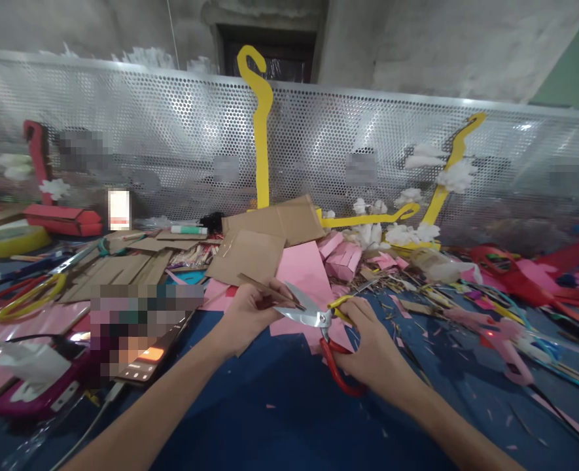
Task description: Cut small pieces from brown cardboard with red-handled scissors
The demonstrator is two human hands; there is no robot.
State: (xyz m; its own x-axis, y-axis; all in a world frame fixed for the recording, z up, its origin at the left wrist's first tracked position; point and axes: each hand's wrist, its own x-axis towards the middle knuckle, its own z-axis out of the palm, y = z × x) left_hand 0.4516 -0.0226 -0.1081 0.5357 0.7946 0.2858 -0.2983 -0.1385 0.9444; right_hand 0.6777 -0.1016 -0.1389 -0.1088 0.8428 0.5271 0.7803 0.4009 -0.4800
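Observation:
My left hand (252,314) pinches a small piece of brown cardboard (258,286), seen nearly edge-on. In my right hand (370,347) is a pair of scissors (309,316) with one yellow and one red handle. Their blades stand apart, with the tips at the cardboard beside my left fingers. I cannot tell whether the blades are touching it. Under and behind the hands lie sheets of pink paper (305,265) and a square of brown cardboard (247,257).
Cardboard strips (117,278), a lit phone (154,350) and a purple power strip (38,396) lie left. A pink glue gun (502,337) and scraps lie right. Yellow hooked shapes (262,150) stand before a perforated metal panel (313,124).

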